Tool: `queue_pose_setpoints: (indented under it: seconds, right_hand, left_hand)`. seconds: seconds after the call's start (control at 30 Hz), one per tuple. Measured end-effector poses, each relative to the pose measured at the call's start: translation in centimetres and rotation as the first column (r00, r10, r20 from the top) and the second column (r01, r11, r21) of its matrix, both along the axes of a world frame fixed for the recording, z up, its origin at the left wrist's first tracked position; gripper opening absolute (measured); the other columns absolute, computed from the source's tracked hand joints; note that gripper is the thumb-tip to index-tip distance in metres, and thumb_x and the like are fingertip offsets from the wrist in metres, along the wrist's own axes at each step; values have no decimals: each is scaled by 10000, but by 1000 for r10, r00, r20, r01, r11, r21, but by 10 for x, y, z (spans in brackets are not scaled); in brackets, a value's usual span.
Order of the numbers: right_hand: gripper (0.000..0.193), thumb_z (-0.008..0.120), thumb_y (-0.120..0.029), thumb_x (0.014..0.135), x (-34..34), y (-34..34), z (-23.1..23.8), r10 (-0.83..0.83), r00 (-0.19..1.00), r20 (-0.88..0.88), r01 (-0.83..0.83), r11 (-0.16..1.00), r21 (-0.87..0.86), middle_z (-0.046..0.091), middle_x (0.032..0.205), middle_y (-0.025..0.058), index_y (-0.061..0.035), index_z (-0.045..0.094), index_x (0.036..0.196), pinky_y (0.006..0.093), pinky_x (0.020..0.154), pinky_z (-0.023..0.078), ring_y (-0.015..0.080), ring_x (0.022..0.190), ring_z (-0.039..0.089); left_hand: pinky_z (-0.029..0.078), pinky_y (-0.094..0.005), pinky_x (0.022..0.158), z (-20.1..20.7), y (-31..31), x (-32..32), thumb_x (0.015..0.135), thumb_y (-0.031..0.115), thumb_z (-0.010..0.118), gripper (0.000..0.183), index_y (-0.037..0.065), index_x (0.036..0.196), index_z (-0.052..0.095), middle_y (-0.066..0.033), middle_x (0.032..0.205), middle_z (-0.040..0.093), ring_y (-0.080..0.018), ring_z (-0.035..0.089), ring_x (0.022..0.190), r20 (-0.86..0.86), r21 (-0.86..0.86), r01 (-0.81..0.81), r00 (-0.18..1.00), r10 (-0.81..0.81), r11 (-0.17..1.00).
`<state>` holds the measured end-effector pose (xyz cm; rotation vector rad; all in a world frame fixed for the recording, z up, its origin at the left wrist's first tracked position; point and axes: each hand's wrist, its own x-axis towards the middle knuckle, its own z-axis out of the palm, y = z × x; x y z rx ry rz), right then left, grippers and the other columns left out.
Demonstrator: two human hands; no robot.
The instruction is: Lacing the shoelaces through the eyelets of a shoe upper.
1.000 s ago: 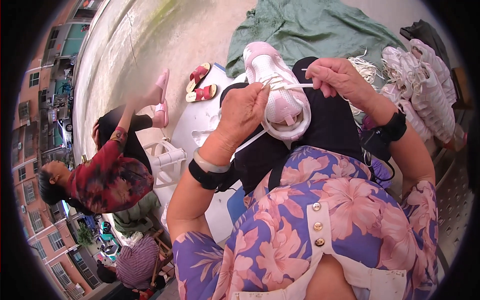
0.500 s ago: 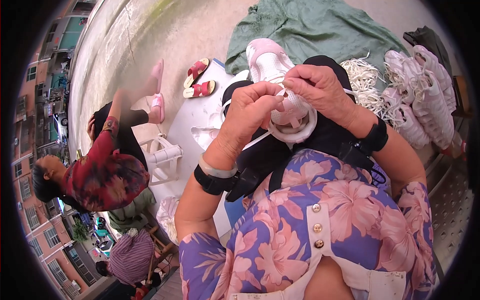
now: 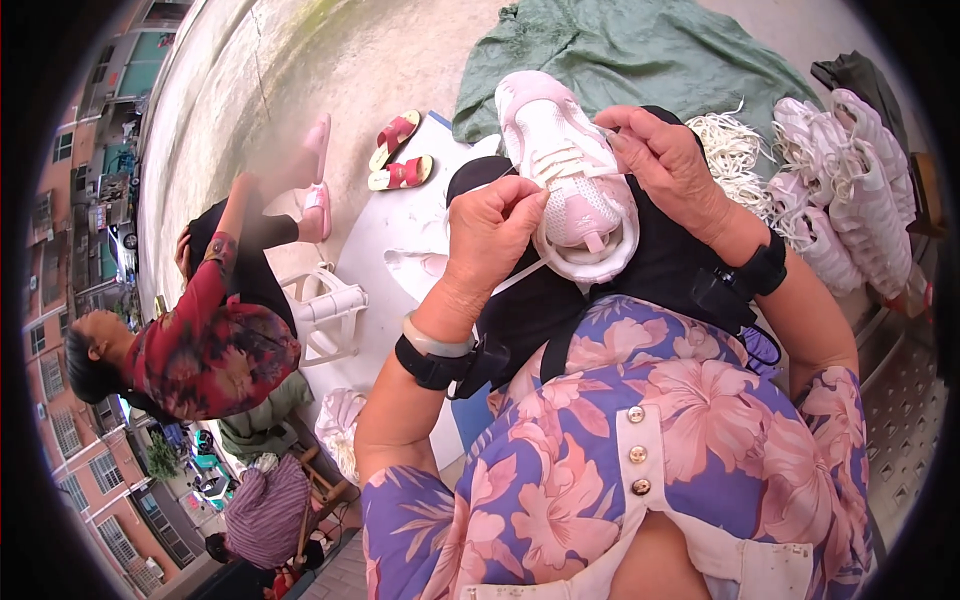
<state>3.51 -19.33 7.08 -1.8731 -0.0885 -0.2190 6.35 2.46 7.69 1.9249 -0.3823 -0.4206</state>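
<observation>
A pink-and-white sneaker [image 3: 580,205] rests on my lap, its toe pointing away from me and its heel opening toward me. White shoelace [image 3: 562,160] crosses its upper in several rows. My left hand [image 3: 495,228] is closed in a pinch at the left side of the eyelets, and a loose white strand trails below it. On the other side, my right hand [image 3: 665,172] pinches the lace just off the shoe's right edge; its fingers mostly cover the strand. Both wrists carry black straps.
To the right lie a heap of white laces [image 3: 728,150] and a pile of similar sneakers [image 3: 845,190]. Green cloth [image 3: 620,60] spreads beyond my knees. Red sandals [image 3: 400,173] and a white plastic stool [image 3: 328,308] stand left, near a seated person in red [image 3: 215,350].
My hands have drawn apart from their close pinch over the shoe's tongue, the left moving slightly left and the right up and right. The lace rows now show between them.
</observation>
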Motion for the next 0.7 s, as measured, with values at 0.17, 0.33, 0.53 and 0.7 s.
queue_pose_setpoints:
  seconds: [0.17, 0.33, 0.53, 0.7]
  right_hand:
    - [182, 559, -89, 835, -6, 0, -9, 22, 997, 76, -7, 981, -194, 576, 652, 160, -41, 603, 1005, 326, 532, 439, 273, 575, 576]
    - [189, 556, -69, 809, -11, 3, -14, 5, 991, 130, 40, 939, -342, 593, 692, 182, -61, 611, 990, 362, 539, 448, 333, 632, 590]
    - [180, 519, -24, 811, -10, -4, -18, 21, 1000, 6, -20, 998, -60, 610, 710, 163, -19, 630, 952, 312, 585, 475, 247, 642, 626]
    - [185, 506, -11, 811, -6, 0, -11, 10, 995, 102, -6, 999, -38, 639, 803, 141, 1, 624, 952, 299, 632, 479, 231, 706, 628]
  left_hand:
    - [424, -280, 553, 2, -10, -8, 759, 82, 659, 58, 74, 816, 660, -59, 758, 603, -171, 549, 625, 424, 274, -18, 899, -104, 962]
    - [370, -415, 828, -2, -22, -16, 653, 120, 640, 105, 78, 747, 617, -94, 1120, 537, -302, 495, 1011, 707, 536, -36, 565, -425, 844]
    - [265, -529, 971, -9, -18, -12, 686, 91, 573, 82, 27, 728, 603, -112, 1219, 497, -369, 408, 1166, 713, 641, -115, 457, -532, 759]
    - [235, -566, 976, -9, -17, -13, 709, 91, 541, 143, -11, 783, 608, -148, 1221, 477, -407, 381, 1188, 673, 652, -84, 522, -524, 754]
